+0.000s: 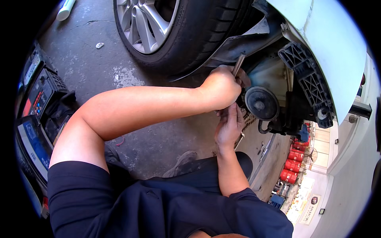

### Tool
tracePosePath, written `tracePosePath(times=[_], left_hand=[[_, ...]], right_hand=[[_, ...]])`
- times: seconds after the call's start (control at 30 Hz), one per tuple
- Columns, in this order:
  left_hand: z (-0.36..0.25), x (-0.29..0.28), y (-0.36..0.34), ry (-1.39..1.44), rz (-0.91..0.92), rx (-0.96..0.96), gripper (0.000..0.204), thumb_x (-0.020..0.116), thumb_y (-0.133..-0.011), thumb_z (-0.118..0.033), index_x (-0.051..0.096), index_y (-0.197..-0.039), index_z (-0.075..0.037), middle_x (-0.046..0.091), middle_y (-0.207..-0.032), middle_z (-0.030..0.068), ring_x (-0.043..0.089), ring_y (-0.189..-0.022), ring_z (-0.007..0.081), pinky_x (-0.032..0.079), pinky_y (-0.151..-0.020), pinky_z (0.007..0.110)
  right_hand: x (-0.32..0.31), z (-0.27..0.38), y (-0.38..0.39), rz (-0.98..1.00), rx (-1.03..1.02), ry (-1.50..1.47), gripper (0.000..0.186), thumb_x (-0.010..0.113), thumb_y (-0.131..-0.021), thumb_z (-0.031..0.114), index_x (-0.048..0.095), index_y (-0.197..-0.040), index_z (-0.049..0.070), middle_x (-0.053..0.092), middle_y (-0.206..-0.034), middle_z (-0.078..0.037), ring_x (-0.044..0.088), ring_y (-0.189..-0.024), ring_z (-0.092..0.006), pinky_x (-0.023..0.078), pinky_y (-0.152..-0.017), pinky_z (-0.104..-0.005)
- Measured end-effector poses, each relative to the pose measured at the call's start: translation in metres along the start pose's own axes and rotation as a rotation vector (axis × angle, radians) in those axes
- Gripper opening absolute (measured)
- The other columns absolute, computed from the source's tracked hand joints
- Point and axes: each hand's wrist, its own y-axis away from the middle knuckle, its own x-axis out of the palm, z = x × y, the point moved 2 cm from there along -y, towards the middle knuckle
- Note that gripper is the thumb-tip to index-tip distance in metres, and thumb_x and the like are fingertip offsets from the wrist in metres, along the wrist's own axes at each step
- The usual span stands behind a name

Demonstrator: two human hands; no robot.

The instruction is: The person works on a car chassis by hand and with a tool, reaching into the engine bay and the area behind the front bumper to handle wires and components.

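Observation:
My left hand (220, 87) is wrapped round an upright metal bar tool (240, 63) inside the wheel arch, beside the dark inner liner (222, 55). Just below it, my right hand (230, 123) reaches up with bent fingers; what they hold is hidden behind my left hand. A round black horn-like part (260, 104) sits right of both hands. Further right, a black ribbed plastic bracket (305, 83) lines the edge of the white body panel (325, 27). The wheel's black tyre (198, 27) and silver rim (145, 27) are above my hands.
Car batteries (47, 87) and dark items line the floor (99, 67) at left. A white tube (65, 8) lies at the upper left, near a small white scrap (100, 45). Red drums (293, 164), a standing fan (310, 156) and a white wall (349, 166) are at right.

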Motion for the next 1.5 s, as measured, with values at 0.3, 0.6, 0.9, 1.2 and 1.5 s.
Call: tracePosePath(times=[0.3, 0.6, 0.9, 1.2, 1.5], left_hand=[[0.012, 0.008, 0.0, 0.177, -0.025, -0.017, 0.021, 0.047, -0.094, 0.0, 0.069, -0.095, 0.0, 0.068, -0.087, 0.0089, 0.057, -0.062, 0.0149, 0.049, -0.058, 0.031], [0.044, 0.02, 0.002, 0.449, -0.048, -0.057, 0.018, 0.047, -0.095, 0.001, 0.065, -0.093, 0.0, 0.067, -0.092, 0.0081, 0.051, -0.058, 0.0118, 0.045, -0.055, 0.028], [0.007, 0.027, 0.009, 0.977, -0.007, -0.311, 0.02, 0.048, -0.093, -0.002, 0.066, -0.104, -0.002, 0.058, -0.088, 0.0054, 0.05, -0.066, 0.0122, 0.046, -0.063, 0.025], [0.015, 0.015, -0.001, 0.343, 0.089, -0.087, 0.021, 0.05, -0.091, 0.002, 0.066, -0.105, -0.001, 0.062, -0.096, 0.01, 0.061, -0.071, 0.0158, 0.054, -0.065, 0.034], [-0.017, 0.02, -0.001, -1.062, 0.225, 0.335, 0.024, 0.062, -0.078, -0.01, 0.073, -0.099, -0.005, 0.064, -0.111, 0.0222, 0.069, -0.09, 0.0359, 0.057, -0.075, 0.042]], right_hand=[[-0.006, -0.003, -0.005, -0.124, 0.021, 0.015, 0.023, 0.056, -0.101, 0.023, 0.064, -0.099, 0.002, 0.059, -0.078, 0.001, 0.048, -0.065, -0.0077, 0.038, -0.062, -0.0243], [-0.009, -0.006, -0.007, -0.226, -0.006, 0.087, 0.027, 0.057, -0.1, 0.023, 0.065, -0.101, -0.003, 0.066, -0.093, -0.004, 0.058, -0.084, -0.011, 0.045, -0.077, -0.0245], [-0.01, 0.015, -0.001, -0.146, -0.155, -0.164, 0.041, 0.041, -0.103, 0.032, 0.059, -0.117, -0.003, 0.065, -0.112, -0.012, 0.06, -0.106, -0.0224, 0.044, -0.095, -0.0346], [-0.002, 0.002, 0.026, -0.173, -0.005, -0.137, 0.061, 0.028, -0.103, 0.055, 0.054, -0.127, 0.005, 0.063, -0.118, -0.01, 0.06, -0.097, -0.0228, 0.046, -0.088, -0.0361], [-0.003, -0.046, 0.022, -0.276, 0.317, -0.258, 0.035, 0.046, -0.104, 0.034, 0.056, -0.122, 0.007, 0.061, -0.12, -0.005, 0.059, -0.107, -0.0154, 0.046, -0.091, -0.0308]])
